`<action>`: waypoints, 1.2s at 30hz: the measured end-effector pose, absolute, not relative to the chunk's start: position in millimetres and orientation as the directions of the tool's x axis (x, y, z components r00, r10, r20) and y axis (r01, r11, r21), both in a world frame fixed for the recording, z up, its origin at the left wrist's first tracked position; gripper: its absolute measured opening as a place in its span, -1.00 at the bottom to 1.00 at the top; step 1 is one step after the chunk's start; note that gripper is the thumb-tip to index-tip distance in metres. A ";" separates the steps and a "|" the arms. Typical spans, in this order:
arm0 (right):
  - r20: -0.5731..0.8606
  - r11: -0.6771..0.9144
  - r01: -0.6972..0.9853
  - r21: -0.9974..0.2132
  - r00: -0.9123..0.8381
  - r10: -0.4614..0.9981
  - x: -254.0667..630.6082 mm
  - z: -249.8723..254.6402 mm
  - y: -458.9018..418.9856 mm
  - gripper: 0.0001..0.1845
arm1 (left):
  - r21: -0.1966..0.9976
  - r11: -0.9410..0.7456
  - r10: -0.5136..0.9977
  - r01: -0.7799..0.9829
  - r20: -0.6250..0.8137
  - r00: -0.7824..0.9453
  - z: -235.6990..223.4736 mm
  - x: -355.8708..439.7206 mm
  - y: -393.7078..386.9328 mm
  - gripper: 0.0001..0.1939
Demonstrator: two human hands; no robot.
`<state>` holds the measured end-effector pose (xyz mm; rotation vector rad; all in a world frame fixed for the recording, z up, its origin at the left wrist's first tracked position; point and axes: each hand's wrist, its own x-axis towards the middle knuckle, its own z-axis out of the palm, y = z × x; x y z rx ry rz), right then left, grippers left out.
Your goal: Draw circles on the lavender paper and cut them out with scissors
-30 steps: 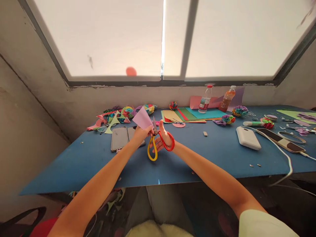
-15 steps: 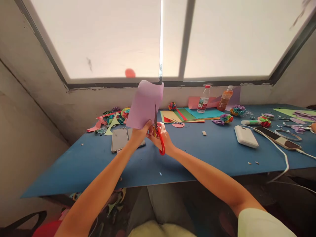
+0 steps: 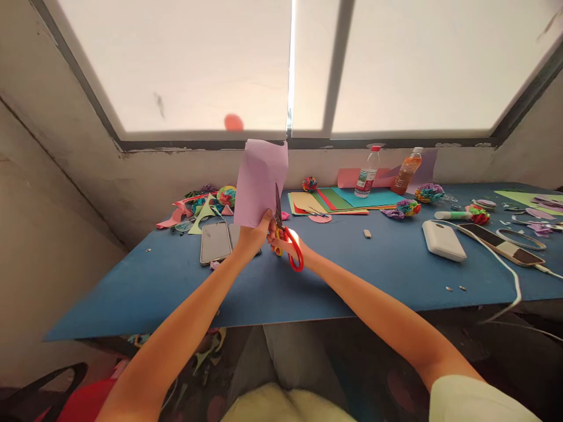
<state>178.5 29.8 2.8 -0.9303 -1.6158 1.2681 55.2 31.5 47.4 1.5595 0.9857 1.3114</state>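
Observation:
A sheet of purple paper (image 3: 261, 181) stands upright above the table, its lower edge pinched in my left hand (image 3: 257, 230). My right hand (image 3: 294, 243) grips a pair of scissors (image 3: 294, 249) with red and yellow handles. The dark blades point up and lie against the right part of the paper. Both hands are close together, nearly touching. Behind my left hand, a phone (image 3: 215, 242) lies on the blue table (image 3: 334, 281), partly covered by my forearm.
Paper scraps (image 3: 180, 214) are heaped at the left. Coloured sheets (image 3: 352, 198) lie at the back, with a water bottle (image 3: 368, 173) and an orange drink bottle (image 3: 407, 172). A white power bank (image 3: 443, 240), its cable and paper flowers (image 3: 408, 207) are on the right.
The purple paper has turned more upright and its top has moved slightly left. The scissors' handles have spread apart, with the red loop swung to the right.

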 end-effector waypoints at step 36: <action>0.236 0.174 -0.161 -0.971 -0.562 0.793 186.1 21.7 18.0 -0.17 | 0.924 -0.362 0.931 0.123 0.353 0.093 48.3 56.2 22.5 -0.49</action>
